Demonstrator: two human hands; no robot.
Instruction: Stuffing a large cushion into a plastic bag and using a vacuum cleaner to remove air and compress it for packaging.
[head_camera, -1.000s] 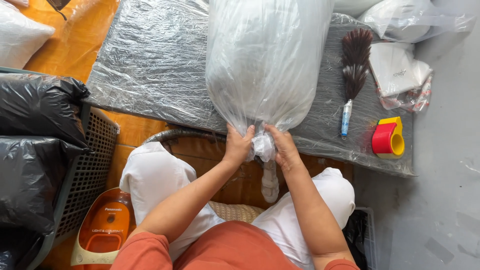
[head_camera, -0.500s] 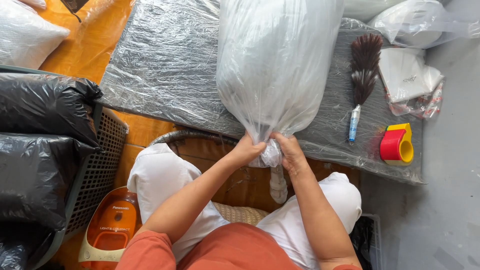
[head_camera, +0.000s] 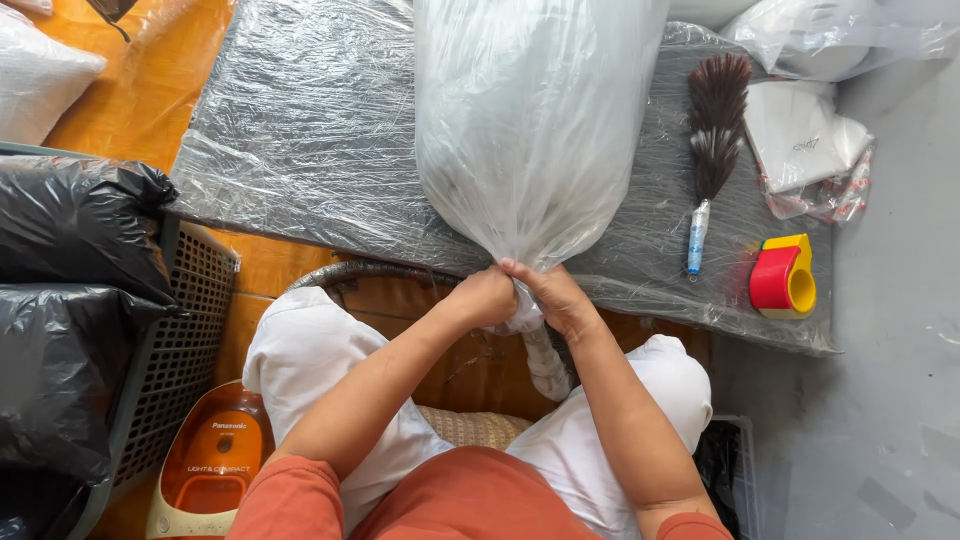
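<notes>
A big clear plastic bag (head_camera: 535, 120), stuffed with something white, lies on a grey board wrapped in plastic film (head_camera: 310, 140). Its mouth is gathered into a twisted neck (head_camera: 545, 355) that hangs over the board's near edge. My left hand (head_camera: 483, 297) and my right hand (head_camera: 553, 297) both clamp that neck, side by side, just under the bag's bulge. The twisted tail drops between my knees.
A brown feather duster (head_camera: 712, 140) and a red-and-yellow tape dispenser (head_camera: 785, 277) lie right of the bag. White packets in film (head_camera: 810, 150) sit beyond. Black bags (head_camera: 70, 300) in a grey crate (head_camera: 185, 340) and an orange vacuum cleaner (head_camera: 205, 470) stand at left.
Both hands have closed in tighter on the bag's neck and drawn together. The view has shifted slightly, with the bag now more to the right of the picture.
</notes>
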